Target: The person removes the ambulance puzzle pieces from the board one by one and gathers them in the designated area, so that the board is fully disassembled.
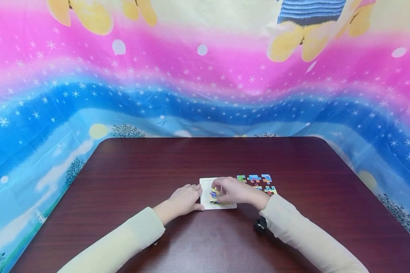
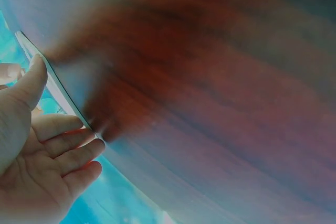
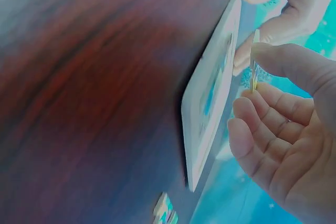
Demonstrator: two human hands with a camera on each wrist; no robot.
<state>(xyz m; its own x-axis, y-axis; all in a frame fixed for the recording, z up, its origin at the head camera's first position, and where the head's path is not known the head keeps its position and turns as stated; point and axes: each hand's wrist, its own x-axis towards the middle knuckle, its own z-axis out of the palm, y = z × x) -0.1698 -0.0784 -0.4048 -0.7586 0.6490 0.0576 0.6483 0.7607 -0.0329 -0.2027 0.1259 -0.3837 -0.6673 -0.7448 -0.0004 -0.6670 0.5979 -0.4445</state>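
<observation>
A shallow white puzzle tray (image 1: 205,182) lies on the table, with some coloured picture showing inside it in the right wrist view. My left hand (image 1: 186,199) rests at the tray's left edge, fingers extended and the thumb near the front corner. Over the tray, my right hand (image 1: 233,190) pinches a thin jigsaw piece (image 3: 254,69) between thumb and fingertips. That piece stands edge-on in the right wrist view, apart from the tray's surface. Part of the tray's right half is hidden by my right hand.
Several loose jigsaw pieces (image 1: 254,178) lie to the right of the tray, partly behind my right wrist. The dark red wooden table (image 1: 150,159) reaches back to a patterned cloth (image 1: 191,83). A black wrist camera (image 1: 260,224) sits under my right cuff.
</observation>
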